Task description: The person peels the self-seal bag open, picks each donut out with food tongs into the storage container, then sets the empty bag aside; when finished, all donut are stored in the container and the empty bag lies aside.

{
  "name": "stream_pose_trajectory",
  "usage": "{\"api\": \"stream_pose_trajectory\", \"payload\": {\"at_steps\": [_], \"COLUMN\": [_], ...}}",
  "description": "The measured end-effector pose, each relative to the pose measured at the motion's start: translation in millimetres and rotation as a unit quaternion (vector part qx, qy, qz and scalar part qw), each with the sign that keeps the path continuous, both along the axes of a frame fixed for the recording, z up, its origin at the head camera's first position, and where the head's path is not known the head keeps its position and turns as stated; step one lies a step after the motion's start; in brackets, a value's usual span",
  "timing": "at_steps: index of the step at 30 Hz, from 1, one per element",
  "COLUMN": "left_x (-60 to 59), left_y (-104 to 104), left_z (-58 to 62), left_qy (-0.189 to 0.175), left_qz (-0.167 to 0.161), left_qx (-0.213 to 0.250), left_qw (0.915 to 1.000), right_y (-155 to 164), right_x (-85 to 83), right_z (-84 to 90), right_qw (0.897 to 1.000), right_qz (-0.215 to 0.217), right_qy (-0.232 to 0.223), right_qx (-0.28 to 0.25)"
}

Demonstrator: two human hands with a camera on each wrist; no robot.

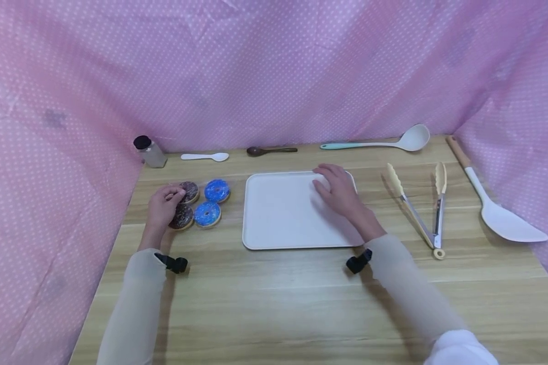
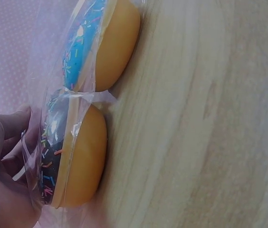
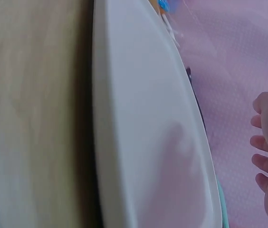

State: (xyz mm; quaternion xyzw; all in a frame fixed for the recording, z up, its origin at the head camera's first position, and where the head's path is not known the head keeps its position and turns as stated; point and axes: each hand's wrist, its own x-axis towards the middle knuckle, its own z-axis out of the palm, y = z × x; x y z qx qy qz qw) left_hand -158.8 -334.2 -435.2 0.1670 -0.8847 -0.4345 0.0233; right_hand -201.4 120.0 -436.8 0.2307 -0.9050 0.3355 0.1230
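Two brown and two blue sprinkled doughnuts lie grouped at the table's left in clear plastic wrap. My left hand [image 1: 161,207] is at the left side of the brown pair, pinching the wrap by the upper brown doughnut [image 1: 190,192]. In the left wrist view, curled fingers show behind the film beside a brown doughnut [image 2: 84,152], with a blue doughnut [image 2: 117,45] beyond. A white rectangular tray [image 1: 278,213] lies mid-table. Over its right part hovers my right hand [image 1: 340,192], fingers relaxed and holding nothing; the right wrist view shows it apart from the tray [image 3: 148,95].
Along the back stand a black-capped shaker [image 1: 151,152], a white spoon [image 1: 205,156], a dark brown spoon [image 1: 269,150] and a ladle [image 1: 413,139]. Spread tongs [image 1: 431,223] and a white turner [image 1: 507,220] lie at the right. Pink dotted cloth [image 1: 274,76] encloses the back and sides.
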Motion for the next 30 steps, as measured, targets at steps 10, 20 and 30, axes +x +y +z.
{"api": "stream_pose_trajectory", "payload": {"at_steps": [10, 20, 30], "left_x": [2.8, 2.4, 0.9], "left_y": [0, 1, -1], "left_z": [1.1, -0.7, -3.7], "left_qy": [0.001, 0.020, 0.027], "left_qz": [-0.002, 0.005, -0.002], "left_qx": [0.013, 0.033, 0.029], "left_qw": [0.9999, 0.9992, 0.9992], "right_y": [76, 136, 166], "right_x": [20.2, 49.2, 66.3], "right_z": [-4.3, -3.4, -4.9], "right_qw": [0.995, 0.968, 0.934], "right_qz": [-0.096, -0.241, -0.312], "right_qy": [0.013, -0.075, -0.167], "right_qx": [0.008, 0.012, 0.039]}}
